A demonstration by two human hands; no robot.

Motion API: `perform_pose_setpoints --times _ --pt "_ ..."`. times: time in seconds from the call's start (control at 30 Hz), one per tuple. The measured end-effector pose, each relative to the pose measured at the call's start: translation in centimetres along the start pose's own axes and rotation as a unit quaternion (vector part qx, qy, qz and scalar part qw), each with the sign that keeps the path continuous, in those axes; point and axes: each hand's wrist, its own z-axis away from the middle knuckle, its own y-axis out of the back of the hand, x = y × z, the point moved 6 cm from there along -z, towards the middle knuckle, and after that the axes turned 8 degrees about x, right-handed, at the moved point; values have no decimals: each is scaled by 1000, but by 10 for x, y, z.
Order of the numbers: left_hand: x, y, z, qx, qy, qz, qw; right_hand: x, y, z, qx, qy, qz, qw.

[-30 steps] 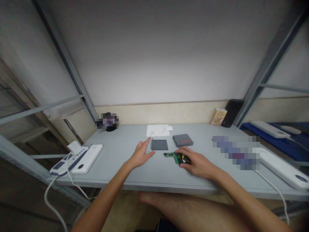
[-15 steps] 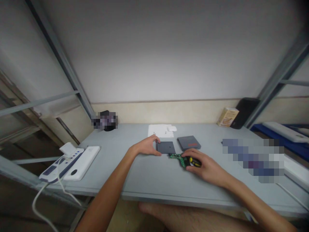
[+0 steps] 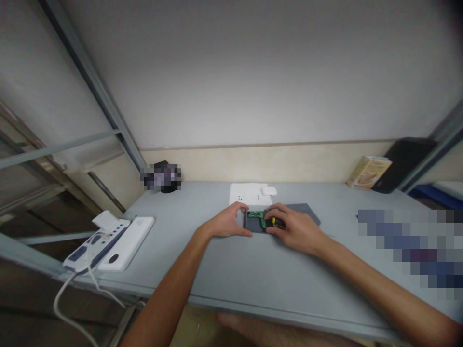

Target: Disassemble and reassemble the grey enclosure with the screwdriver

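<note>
A shallow dark grey case (image 3: 254, 226) lies on the grey table, its left edge between the thumb and fingers of my left hand (image 3: 228, 220). Over the case is a green circuit board (image 3: 256, 214) with a black and yellow part (image 3: 275, 221) at its right end. My right hand (image 3: 294, 226) is closed round that end from the right. Whether the board rests on the case floor cannot be made out. A second dark grey piece (image 3: 306, 210) lies behind my right hand, partly hidden by it.
White paper (image 3: 248, 193) with small dark screws lies at the back, a white object (image 3: 268, 191) at its corner. A power strip (image 3: 96, 243) and a white slab (image 3: 127, 243) are at left. A yellow box (image 3: 369, 172) stands at back right.
My right hand has moved left and slightly back, carrying the circuit board from the table beside the case to over it. My left hand still holds the case edge. The view has shifted slightly.
</note>
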Motion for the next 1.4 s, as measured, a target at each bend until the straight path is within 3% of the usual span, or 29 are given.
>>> perform_pose_setpoints --times 0.37,1.0,1.4 --pt "-1 2 -1 5 3 14 1000 7 -7 6 7 43 4 999" --pt "-9 9 -2 -38 13 11 999 -12 -4 7 60 68 22 996" --pt "-11 8 1 -47 43 4 998 -18 -9 14 44 87 57 994"
